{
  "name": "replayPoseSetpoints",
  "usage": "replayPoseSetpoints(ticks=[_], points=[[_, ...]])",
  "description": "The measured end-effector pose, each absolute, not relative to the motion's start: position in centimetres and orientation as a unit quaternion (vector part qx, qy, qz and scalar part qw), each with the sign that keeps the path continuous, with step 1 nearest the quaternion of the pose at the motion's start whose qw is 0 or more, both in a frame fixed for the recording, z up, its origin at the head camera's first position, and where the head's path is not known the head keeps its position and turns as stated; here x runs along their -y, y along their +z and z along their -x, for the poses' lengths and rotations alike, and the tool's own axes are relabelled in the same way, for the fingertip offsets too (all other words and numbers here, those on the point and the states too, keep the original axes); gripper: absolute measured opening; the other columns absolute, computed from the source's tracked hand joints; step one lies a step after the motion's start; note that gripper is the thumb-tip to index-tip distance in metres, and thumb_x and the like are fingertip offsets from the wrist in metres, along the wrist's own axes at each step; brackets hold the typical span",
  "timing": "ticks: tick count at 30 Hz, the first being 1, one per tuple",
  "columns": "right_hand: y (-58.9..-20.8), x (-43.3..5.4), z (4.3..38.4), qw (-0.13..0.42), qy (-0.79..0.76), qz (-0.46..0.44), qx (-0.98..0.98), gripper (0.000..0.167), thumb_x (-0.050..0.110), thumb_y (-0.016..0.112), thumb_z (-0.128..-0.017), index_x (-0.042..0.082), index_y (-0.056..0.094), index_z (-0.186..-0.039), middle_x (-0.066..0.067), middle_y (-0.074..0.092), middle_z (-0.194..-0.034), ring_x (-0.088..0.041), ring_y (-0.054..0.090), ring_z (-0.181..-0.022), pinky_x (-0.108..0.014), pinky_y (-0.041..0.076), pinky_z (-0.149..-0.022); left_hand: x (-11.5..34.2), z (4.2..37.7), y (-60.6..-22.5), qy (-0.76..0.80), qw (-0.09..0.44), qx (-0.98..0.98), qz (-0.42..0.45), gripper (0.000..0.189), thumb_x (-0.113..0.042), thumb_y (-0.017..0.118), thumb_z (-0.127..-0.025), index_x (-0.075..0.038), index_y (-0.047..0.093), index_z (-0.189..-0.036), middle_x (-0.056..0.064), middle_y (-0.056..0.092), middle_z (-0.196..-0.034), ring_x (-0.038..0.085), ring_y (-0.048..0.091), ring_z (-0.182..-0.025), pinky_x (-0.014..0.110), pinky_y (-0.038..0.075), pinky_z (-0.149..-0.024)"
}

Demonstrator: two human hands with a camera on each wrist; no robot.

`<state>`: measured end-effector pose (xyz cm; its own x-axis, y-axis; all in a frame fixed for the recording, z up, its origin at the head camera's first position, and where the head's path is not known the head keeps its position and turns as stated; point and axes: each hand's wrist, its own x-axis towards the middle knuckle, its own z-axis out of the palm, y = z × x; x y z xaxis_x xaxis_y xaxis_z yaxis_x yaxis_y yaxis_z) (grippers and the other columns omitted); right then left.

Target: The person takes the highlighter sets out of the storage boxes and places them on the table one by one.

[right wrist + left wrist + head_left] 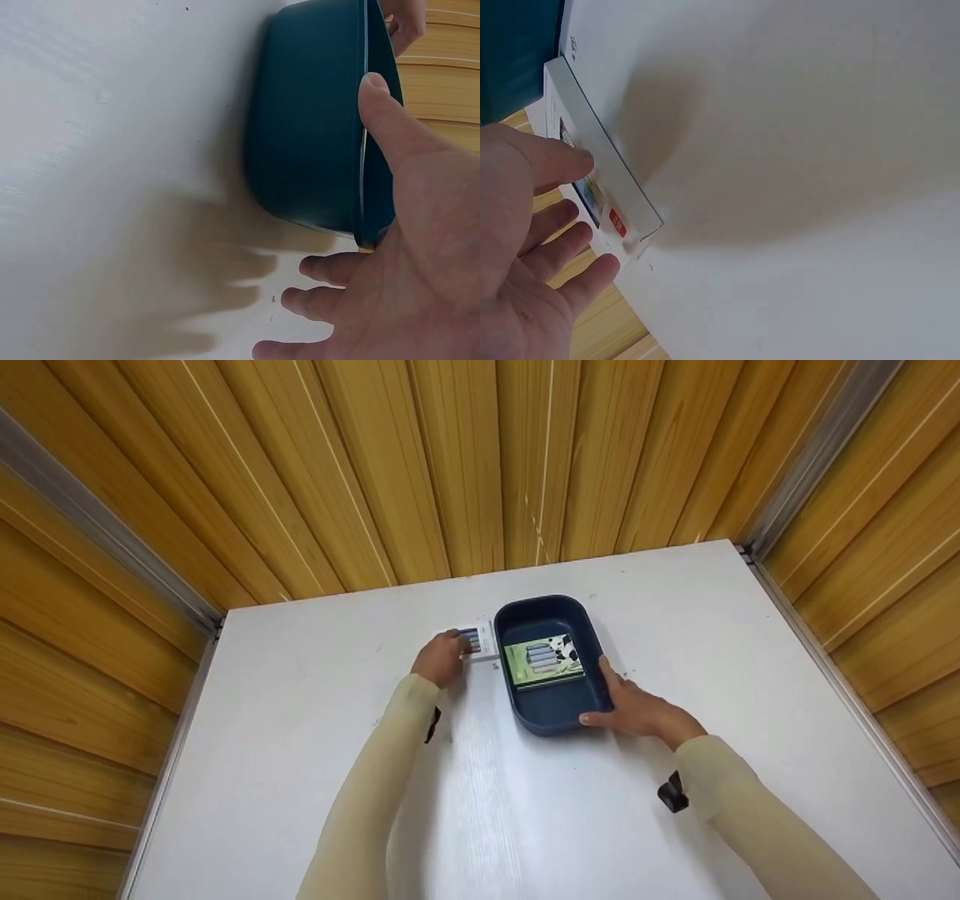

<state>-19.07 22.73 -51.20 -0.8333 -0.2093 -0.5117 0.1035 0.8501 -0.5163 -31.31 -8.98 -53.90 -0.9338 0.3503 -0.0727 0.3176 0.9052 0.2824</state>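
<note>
A dark blue rectangular bin (551,716) sits on the white table. Inside it lies a green box (529,677) with a panda and pastel pens pictured on it. Close against the bin's left side is a flat white box (487,639) with a row of pens showing on its face. My left hand (441,658) is at this box's left end, its thumb (570,163) across the face and the other fingers spread apart. At the bin's near right corner, my right hand (637,710) rests with the thumb on the rim and fingers extended along the side.
The white table (300,697) runs up to a yellow wood-plank wall (450,472) at the back. More plank walls stand left and right, with grey metal rails (825,649) along the table's sides.
</note>
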Motion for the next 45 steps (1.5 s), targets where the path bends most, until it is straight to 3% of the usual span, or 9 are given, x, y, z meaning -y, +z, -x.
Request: replayPoseSetpoints(ticks=[6,15,28,39,45], points=[[-51.2,-22.8,19.1,0.288,-0.277,0.036,-0.916,0.122,0.072,0.058,-0.079,0.016,-0.023,-0.152,-0.027,-0.001,-0.16,-0.048,0.005,-0.146,-0.066,0.016,-0.114,9.1,30.9,-53.4,0.125,0.04,-0.973,-0.192,0.038,-0.002,0.064,-0.088,-0.003,0.062,-0.126,0.016,0.059,-0.132,0.03,0.059,-0.121,0.04,0.048,-0.102],[-51.2,-22.7,19.1,0.29,-0.28,0.034,-0.914,0.118,0.067,0.059,-0.083,0.017,-0.024,-0.151,-0.03,0.0,-0.159,-0.049,0.005,-0.146,-0.067,0.016,-0.113,8.6,30.2,-52.4,0.14,0.03,-0.969,-0.201,0.045,-0.017,0.06,-0.094,-0.006,0.052,-0.137,0.015,0.055,-0.138,0.029,0.054,-0.127,0.041,0.045,-0.106],[-51.4,-22.9,19.2,0.285,-0.279,0.039,-0.916,0.124,0.076,0.056,-0.077,0.016,-0.024,-0.151,-0.031,0.0,-0.158,-0.049,0.005,-0.146,-0.067,0.016,-0.113,6.8,29.9,-50.9,0.149,0.016,-0.962,-0.228,0.046,-0.03,0.055,-0.097,-0.009,0.051,-0.139,0.011,0.055,-0.139,0.027,0.053,-0.129,0.043,0.043,-0.108],[-51.5,-22.8,19.1,0.28,-0.291,0.052,-0.913,0.117,0.064,0.059,-0.085,0.013,-0.023,-0.151,-0.031,0.002,-0.158,-0.049,0.006,-0.146,-0.064,0.017,-0.115,5.5,30.0,-51.1,0.149,0.008,-0.949,-0.277,0.057,-0.045,0.058,-0.093,-0.011,0.051,-0.139,0.009,0.053,-0.141,0.024,0.051,-0.13,0.045,0.041,-0.109],[-51.4,-22.9,19.2,0.284,-0.298,0.047,-0.91,0.123,0.072,0.058,-0.079,0.016,-0.025,-0.151,-0.03,-0.001,-0.159,-0.048,0.004,-0.147,-0.065,0.015,-0.115,4.8,30.1,-51.0,0.132,0.011,-0.947,-0.294,0.059,-0.047,0.06,-0.092,-0.013,0.05,-0.139,0.007,0.052,-0.141,0.024,0.05,-0.131,0.044,0.041,-0.109]])
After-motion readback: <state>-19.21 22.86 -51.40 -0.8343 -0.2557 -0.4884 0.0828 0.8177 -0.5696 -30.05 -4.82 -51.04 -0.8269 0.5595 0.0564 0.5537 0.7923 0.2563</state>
